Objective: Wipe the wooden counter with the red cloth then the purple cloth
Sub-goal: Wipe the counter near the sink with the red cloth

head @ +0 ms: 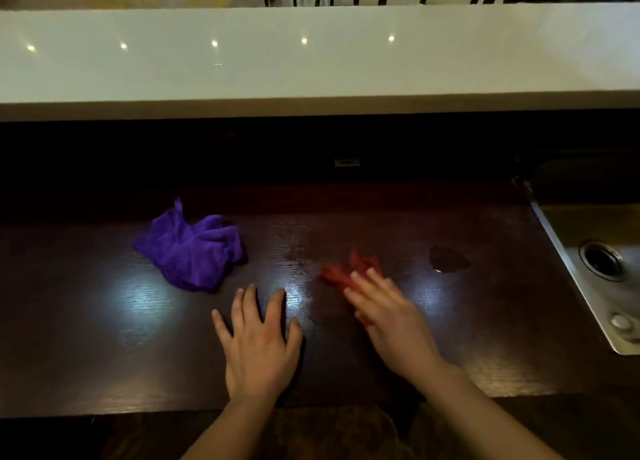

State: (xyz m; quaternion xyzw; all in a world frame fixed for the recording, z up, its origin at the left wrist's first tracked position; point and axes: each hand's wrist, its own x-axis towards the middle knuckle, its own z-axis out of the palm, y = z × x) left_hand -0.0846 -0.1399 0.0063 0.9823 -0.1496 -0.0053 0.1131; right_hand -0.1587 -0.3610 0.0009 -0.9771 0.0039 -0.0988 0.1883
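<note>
The dark wooden counter (pixel 104 338) stretches across the lower half of the view. A crumpled purple cloth (pixel 192 251) lies on it at the left of centre. The red cloth (pixel 346 269) is blurred and sits under the fingertips of my right hand (pixel 384 310), which presses flat on it with fingers extended. My left hand (pixel 259 342) rests palm down on the bare wood, fingers spread, just below and right of the purple cloth and not touching it.
A small puddle (pixel 448 259) lies on the wood to the right of the red cloth. A steel sink (pixel 595 262) is set in at the right end. A raised white ledge (pixel 311 61) runs along the far side.
</note>
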